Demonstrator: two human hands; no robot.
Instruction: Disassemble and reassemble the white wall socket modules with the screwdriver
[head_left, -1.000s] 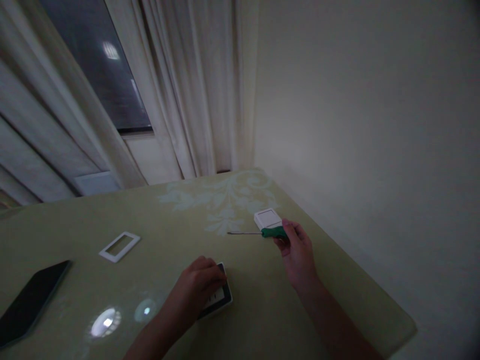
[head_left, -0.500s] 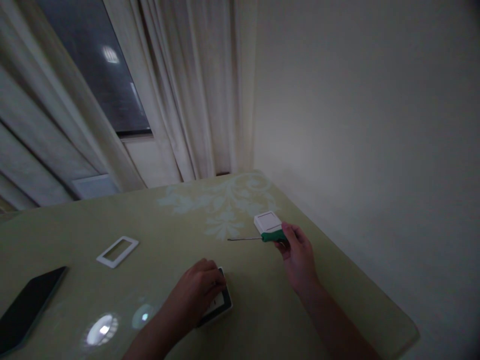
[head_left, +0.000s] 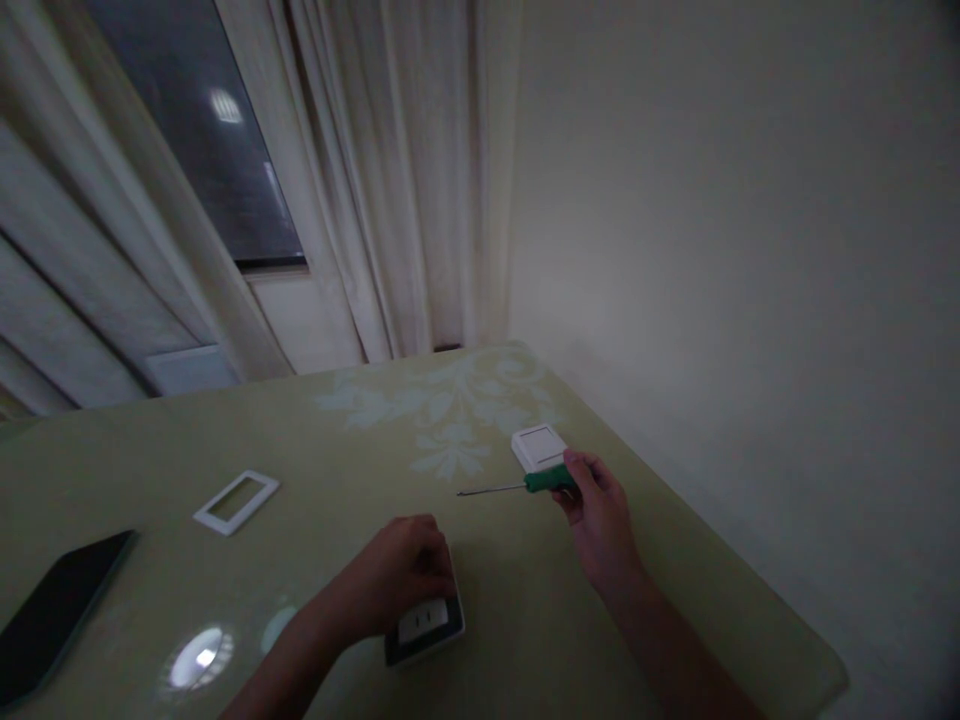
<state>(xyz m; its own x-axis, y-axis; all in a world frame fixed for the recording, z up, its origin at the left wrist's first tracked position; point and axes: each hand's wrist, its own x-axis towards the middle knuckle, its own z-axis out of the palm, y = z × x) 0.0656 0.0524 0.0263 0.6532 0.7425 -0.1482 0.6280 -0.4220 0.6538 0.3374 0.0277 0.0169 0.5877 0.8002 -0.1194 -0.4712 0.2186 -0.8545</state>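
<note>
I see my right hand pinching the green handle of the screwdriver low over the table beside a white switch plate, a light, stiff tool that I judge is best gripped there, while my left hand curls onto the socket.

Left hand further off socket

Dim, grainy indoor view, ceiling light glare reflected on the glossy table and dark window, soft focus, corners darkened and bent
</note>
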